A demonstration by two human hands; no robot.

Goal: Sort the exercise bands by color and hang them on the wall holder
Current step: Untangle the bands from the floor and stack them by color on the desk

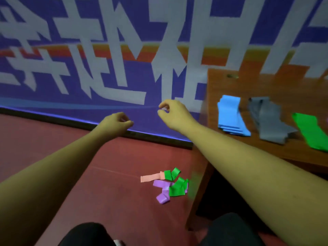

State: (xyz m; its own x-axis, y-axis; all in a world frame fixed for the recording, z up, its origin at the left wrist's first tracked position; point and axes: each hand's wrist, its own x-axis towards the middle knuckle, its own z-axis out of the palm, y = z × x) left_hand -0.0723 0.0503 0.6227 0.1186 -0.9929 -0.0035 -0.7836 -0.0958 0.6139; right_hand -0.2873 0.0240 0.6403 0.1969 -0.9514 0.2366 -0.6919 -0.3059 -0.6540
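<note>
On the red floor lies a small heap of exercise bands: green ones (175, 185), purple ones (162, 191) and a pink one (150, 178). A folded blue stack (230, 116), grey bands (269, 119) and a green band (312, 134) lie side by side on the wooden table (292, 82) at the right. My left hand (117, 121) is stretched out toward the wall with its fingers curled and nothing visible in it. My right hand (170, 112) is raised higher, thumb and forefinger bent into a C with a gap between them. No wall holder is in view.
A blue banner with large white characters (106, 59) covers the wall ahead, ending in a dark skirting strip (53, 118). The table's leg (197, 192) stands right beside the floor heap. My dark-clothed knees (85, 235) show at the bottom edge.
</note>
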